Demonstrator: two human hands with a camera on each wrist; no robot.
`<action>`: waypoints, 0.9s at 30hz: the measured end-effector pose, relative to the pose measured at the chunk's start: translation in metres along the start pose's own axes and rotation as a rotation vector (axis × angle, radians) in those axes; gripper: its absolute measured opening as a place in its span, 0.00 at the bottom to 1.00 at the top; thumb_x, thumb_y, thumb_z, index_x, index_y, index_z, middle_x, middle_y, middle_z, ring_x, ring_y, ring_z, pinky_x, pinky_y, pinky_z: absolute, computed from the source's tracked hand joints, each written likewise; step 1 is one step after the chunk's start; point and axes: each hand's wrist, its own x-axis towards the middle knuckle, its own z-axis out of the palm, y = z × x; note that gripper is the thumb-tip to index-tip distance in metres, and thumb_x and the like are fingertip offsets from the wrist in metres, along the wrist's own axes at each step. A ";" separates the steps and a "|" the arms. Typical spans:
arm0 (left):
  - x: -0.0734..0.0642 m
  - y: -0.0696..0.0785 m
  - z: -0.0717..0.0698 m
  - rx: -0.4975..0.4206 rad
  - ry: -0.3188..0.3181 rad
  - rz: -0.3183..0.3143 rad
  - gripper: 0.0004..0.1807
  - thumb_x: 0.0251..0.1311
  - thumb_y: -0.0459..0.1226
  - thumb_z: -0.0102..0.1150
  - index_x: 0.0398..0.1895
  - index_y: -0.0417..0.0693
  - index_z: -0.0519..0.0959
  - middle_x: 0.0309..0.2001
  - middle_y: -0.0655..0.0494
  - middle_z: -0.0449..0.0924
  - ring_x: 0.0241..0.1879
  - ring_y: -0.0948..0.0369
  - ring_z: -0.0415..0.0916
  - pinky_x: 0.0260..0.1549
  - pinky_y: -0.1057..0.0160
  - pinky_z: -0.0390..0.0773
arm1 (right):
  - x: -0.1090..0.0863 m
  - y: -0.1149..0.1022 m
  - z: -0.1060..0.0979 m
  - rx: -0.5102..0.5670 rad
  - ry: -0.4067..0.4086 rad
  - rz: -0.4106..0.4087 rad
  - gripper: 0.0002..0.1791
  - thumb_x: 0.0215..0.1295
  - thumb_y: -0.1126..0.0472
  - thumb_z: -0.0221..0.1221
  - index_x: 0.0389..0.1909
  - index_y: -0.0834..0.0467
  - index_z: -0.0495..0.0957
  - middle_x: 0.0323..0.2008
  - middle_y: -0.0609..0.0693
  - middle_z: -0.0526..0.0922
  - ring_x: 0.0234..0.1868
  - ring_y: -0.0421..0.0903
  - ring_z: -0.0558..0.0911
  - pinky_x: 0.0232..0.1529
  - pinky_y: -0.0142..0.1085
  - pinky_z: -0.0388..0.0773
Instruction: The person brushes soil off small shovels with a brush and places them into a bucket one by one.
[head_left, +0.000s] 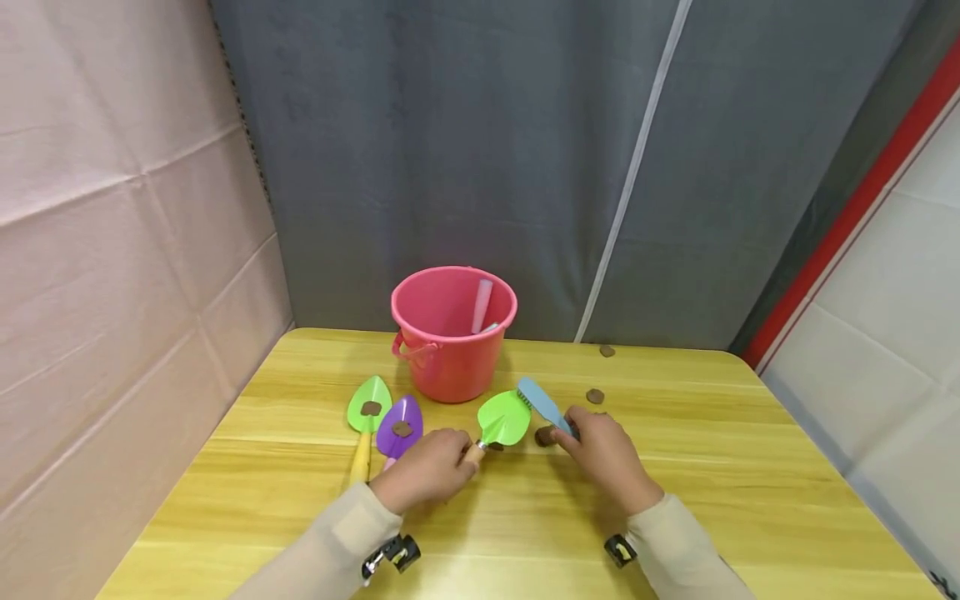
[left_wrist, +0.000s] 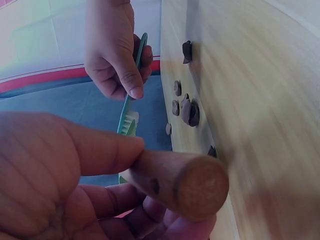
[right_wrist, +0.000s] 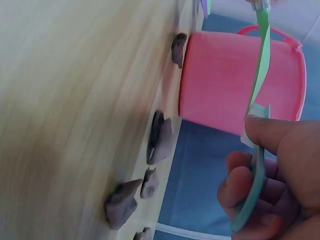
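Observation:
My left hand (head_left: 431, 468) grips the wooden handle (left_wrist: 200, 187) of a small trowel with a bright green blade (head_left: 505, 418), raised over the table. Between the thumb and fingers of my right hand (head_left: 609, 457) is a blue brush (head_left: 542, 402), its bristles right at the blade's edge. In the left wrist view the white bristles (left_wrist: 131, 118) face the trowel. Dark brown lumps (right_wrist: 122, 204) lie on the tabletop below both hands. Part of one brown lump (head_left: 546, 436) shows beside my right fingers; the hand hides some of it.
A pink bucket (head_left: 457, 367) stands behind the trowel, with a pink handle (head_left: 482, 304) sticking up inside. To the left lie a yellow-handled green trowel (head_left: 378, 387) and a purple trowel (head_left: 408, 412), each bearing a brown piece. More brown pieces (head_left: 596, 396) lie toward the table's back edge.

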 end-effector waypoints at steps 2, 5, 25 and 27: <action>0.000 -0.001 0.001 0.011 0.002 0.009 0.05 0.64 0.35 0.60 0.30 0.46 0.75 0.24 0.57 0.71 0.23 0.61 0.70 0.23 0.62 0.72 | -0.001 -0.001 -0.001 0.006 -0.006 0.008 0.12 0.62 0.57 0.68 0.29 0.55 0.74 0.17 0.41 0.69 0.16 0.37 0.64 0.17 0.31 0.60; 0.002 -0.001 0.004 0.041 0.004 0.019 0.05 0.63 0.35 0.61 0.30 0.46 0.75 0.25 0.58 0.71 0.25 0.61 0.69 0.26 0.62 0.72 | -0.004 -0.009 -0.002 0.019 -0.022 -0.035 0.11 0.63 0.56 0.68 0.29 0.55 0.75 0.17 0.40 0.68 0.16 0.36 0.63 0.17 0.30 0.60; 0.001 0.003 0.005 0.092 -0.031 0.012 0.06 0.63 0.37 0.62 0.30 0.47 0.75 0.26 0.58 0.71 0.28 0.59 0.69 0.31 0.58 0.73 | 0.001 0.009 -0.002 0.016 -0.084 0.017 0.09 0.64 0.57 0.67 0.32 0.56 0.76 0.17 0.42 0.71 0.14 0.38 0.67 0.16 0.32 0.63; 0.001 0.003 0.005 0.098 -0.027 0.021 0.07 0.63 0.37 0.61 0.29 0.47 0.75 0.26 0.58 0.71 0.28 0.60 0.69 0.31 0.58 0.73 | 0.001 0.010 -0.003 0.036 -0.086 0.043 0.09 0.65 0.58 0.66 0.33 0.56 0.76 0.17 0.42 0.72 0.13 0.38 0.68 0.15 0.32 0.64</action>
